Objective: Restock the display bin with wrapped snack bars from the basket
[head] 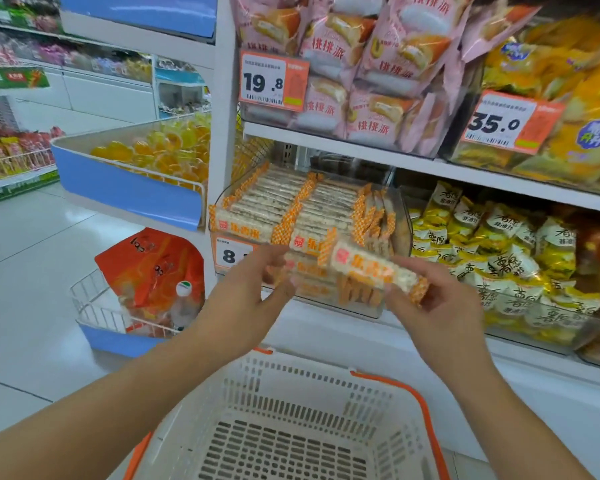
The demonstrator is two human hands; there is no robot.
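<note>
Orange-wrapped snack bars (364,268) span between left hand (253,299) and right hand (430,306).

Bare forearms — no sleeves, no jewellery

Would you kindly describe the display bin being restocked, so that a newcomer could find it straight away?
Start at the white shelf post and look just to its right, under the shelf of pink cake bags. The clear display bin sits there, right above both hands. Unlike the loose yellow bags next to it, it holds neat rows of white bars with orange-checked ends.
</note>
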